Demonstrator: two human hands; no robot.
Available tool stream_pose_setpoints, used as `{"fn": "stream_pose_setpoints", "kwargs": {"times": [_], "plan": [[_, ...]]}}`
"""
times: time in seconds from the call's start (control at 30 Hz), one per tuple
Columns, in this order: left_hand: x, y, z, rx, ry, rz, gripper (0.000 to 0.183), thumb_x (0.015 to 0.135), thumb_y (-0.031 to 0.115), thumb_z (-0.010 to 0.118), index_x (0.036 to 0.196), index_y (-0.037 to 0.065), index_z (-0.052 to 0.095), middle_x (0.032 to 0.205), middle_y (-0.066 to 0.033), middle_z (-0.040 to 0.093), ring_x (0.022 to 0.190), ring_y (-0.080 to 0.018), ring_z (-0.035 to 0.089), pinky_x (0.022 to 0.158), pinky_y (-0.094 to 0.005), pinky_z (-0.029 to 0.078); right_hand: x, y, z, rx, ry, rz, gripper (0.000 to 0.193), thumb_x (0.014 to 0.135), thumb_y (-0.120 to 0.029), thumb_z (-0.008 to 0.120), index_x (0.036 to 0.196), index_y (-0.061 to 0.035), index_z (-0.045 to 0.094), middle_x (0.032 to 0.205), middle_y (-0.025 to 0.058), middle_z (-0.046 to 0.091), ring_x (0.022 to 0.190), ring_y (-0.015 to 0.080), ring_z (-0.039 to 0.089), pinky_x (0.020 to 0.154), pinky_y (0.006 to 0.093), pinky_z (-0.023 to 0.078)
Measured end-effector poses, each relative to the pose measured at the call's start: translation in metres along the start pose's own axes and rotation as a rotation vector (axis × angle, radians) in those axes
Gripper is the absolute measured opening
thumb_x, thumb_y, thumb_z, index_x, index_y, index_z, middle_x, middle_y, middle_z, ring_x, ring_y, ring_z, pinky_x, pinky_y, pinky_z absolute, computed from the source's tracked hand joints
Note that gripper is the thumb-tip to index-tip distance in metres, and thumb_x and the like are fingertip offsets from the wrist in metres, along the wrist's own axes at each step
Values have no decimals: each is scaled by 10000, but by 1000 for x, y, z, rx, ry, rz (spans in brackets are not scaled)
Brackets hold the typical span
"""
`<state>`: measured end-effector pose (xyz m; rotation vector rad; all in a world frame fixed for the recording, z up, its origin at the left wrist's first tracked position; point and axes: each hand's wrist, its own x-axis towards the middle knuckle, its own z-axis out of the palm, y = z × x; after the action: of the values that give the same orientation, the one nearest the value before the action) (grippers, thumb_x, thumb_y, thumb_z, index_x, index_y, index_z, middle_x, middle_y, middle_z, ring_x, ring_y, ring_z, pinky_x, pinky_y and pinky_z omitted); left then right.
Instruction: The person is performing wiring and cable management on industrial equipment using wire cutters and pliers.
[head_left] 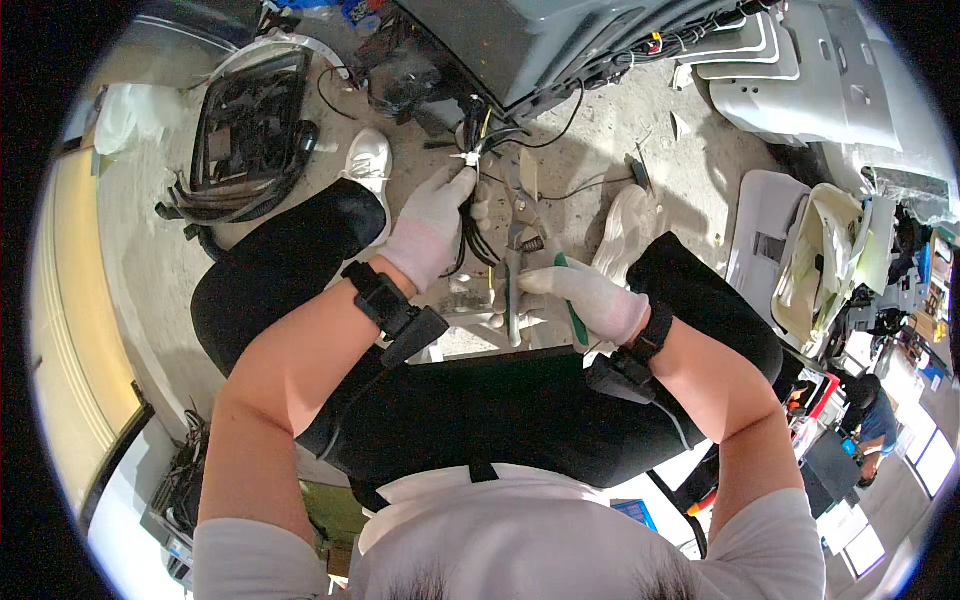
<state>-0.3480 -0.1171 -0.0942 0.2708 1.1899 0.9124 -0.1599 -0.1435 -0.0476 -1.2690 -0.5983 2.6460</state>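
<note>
My left hand (pixel 433 220), in a white work glove, is closed around a bundle of black cables (pixel 477 238). A white wrap or connector (pixel 468 158) sits on the bundle just beyond my fingertips. Also gloved, my right hand (pixel 592 298) grips green-handled pliers (pixel 514 300), whose two handles are spread apart. Their metal head points away from me, close to the right side of the cables. What the jaws touch, if anything, is too small to tell.
A large dark grey panel (pixel 500 50) stands ahead, with wiring along its edge. At the left lies a black framed part (pixel 250 125) with a hose. Light grey plastic panels (pixel 830 70) are stacked at the right. My white shoes (pixel 370 160) flank the work spot. Another person (pixel 876 425) is far right.
</note>
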Motion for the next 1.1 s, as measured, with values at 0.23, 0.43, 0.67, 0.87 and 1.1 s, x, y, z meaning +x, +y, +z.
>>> {"fn": "stream_pose_setpoints", "kwargs": {"times": [0.23,0.43,0.67,0.87,1.1], "plan": [[9,1,-9,-435,-228,-149,145,942,159,406,925,40,486,669,-10,429,514,-98,340,489,-267,324,3,-3,-9,-170,-21,-9,348,866,-260,511,1046,32,567,939,50,589,794,118,530,713,257,428],[14,3,-23,-531,-315,-184,151,941,148,387,911,66,511,621,51,354,491,-53,279,444,-208,242,10,-3,-17,-275,-24,-11,345,862,-312,509,951,13,581,853,46,577,762,110,500,687,257,412],[21,-8,-27,-126,-159,0,208,911,165,445,1033,33,551,680,22,472,512,-82,376,484,-226,335,12,-8,-11,-338,-1,-44,334,848,-324,530,919,-2,584,768,33,574,718,118,498,685,269,410],[24,-9,-28,807,188,300,308,873,206,540,1105,8,583,746,-60,603,625,-141,552,608,-249,440,10,-10,-10,-375,55,-47,342,840,-321,534,897,9,604,785,49,596,731,118,523,690,276,421],[17,-6,-24,1066,276,637,317,857,220,577,1072,-12,591,853,-164,647,740,-210,616,689,-283,463,11,-14,-7,-332,92,26,334,837,-316,527,864,4,619,761,67,612,695,149,553,676,284,432]]}}
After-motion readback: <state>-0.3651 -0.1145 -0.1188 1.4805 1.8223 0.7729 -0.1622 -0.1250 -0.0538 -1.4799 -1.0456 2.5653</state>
